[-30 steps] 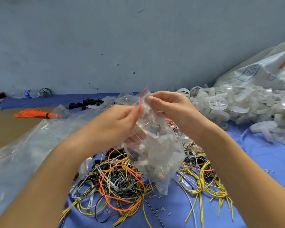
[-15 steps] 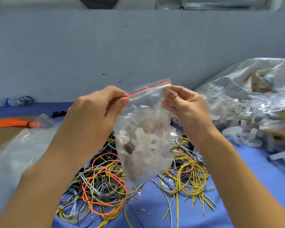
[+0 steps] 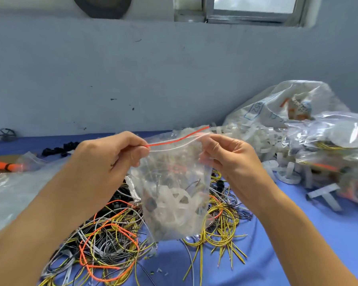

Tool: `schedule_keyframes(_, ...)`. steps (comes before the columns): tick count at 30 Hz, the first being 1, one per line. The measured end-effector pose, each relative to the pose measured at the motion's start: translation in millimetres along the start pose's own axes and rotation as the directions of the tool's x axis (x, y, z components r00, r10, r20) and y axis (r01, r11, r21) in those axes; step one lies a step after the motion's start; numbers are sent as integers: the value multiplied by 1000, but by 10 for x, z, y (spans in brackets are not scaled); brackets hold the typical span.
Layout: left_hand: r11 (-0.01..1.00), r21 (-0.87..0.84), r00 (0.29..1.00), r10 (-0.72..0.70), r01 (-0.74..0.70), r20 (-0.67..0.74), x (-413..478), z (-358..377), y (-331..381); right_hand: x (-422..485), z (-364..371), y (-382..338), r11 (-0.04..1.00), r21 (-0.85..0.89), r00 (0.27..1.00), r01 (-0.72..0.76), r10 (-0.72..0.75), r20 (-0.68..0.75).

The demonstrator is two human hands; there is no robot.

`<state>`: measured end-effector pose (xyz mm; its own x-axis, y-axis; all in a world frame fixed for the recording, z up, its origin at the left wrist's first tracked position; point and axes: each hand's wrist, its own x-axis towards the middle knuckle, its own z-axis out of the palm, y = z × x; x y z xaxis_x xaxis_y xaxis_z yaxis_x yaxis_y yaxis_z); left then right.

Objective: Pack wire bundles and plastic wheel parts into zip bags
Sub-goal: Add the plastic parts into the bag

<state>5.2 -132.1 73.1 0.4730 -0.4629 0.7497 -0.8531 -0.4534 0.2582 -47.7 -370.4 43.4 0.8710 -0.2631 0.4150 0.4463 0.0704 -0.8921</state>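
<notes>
A clear zip bag (image 3: 172, 195) with a red seal line hangs in the air before me, filled with a white plastic wheel part and some wires. My left hand (image 3: 108, 162) pinches the left end of its seal strip. My right hand (image 3: 229, 157) pinches the right end. Below the bag, loose wire bundles (image 3: 116, 244) in yellow, orange, black and grey lie tangled on the blue cloth. A heap of white plastic wheel parts (image 3: 262, 141) lies at the right, behind my right hand.
Filled clear bags (image 3: 335, 149) are stacked at the far right, in front of a big white sack (image 3: 277, 106). A large clear plastic sheet (image 3: 15, 193) lies at the left. An orange wire bundle (image 3: 0, 165) and black parts (image 3: 58, 150) sit at the back left.
Both hands have raised the bag and pulled its seal strip out straight between them. The view has tilted up, showing more wall and a window.
</notes>
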Motion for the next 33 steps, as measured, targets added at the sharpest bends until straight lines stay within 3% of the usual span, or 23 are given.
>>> schedule_keyframes(7,992,-112,993,-44,56,107,-56,3,-134,-12,39,141,993,88,994,-84,89,-55)
schedule_keyframes(12,984,16,951,-177,179,254,-127,86,-319,-35,141,353,987,-95,989,-129,121,-88)
schedule_keyframes(15,986,81,963,-162,148,216,-116,94,-300,-39,175,367,984,-166,994,-69,54,-91)
schedule_keyframes(21,993,-23,981,-107,112,160,-58,220,-40,-75,309,349,965,-243,995,95,-98,3)
schedule_keyframes(24,981,-104,972,-142,163,189,-66,295,13,-86,353,358,958,-258,992,128,-125,27)
schedule_keyframes(33,983,-71,981,-162,170,102,-97,319,24,-129,425,348,960,-225,986,166,-156,63)
